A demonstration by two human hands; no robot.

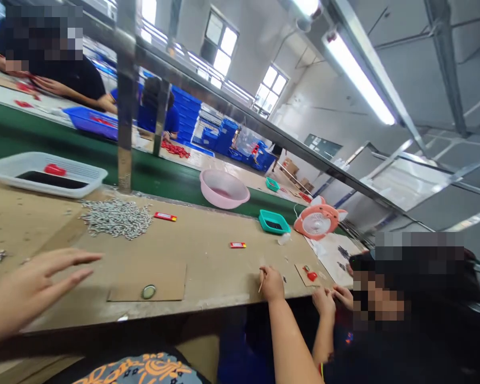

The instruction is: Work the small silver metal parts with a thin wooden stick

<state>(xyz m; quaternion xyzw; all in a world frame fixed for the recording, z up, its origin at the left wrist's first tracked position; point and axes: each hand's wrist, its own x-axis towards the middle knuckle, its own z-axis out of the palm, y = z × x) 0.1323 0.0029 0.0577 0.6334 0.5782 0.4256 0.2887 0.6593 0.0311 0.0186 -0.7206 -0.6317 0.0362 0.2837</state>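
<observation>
1. Bright, even indoor light comes from a fluorescent tube (358, 77) overhead and daylight through the windows (270, 89).
2. Glare burns the tube and window panes nearly white.
3. Shadows lie soft and faint on the counter (208, 277), darkest below its edge.
4. The wide lens tilts the scene and stretches the steel rail (240, 101) toward the edges.
5. The left hand (36, 282) looks slightly blurred.

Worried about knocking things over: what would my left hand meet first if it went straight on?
Probably the small red packet on the tan work board, ahead of the left hand. Depth is unclear, though: the pile of small metal parts lies just beside that line and could come first.
</observation>
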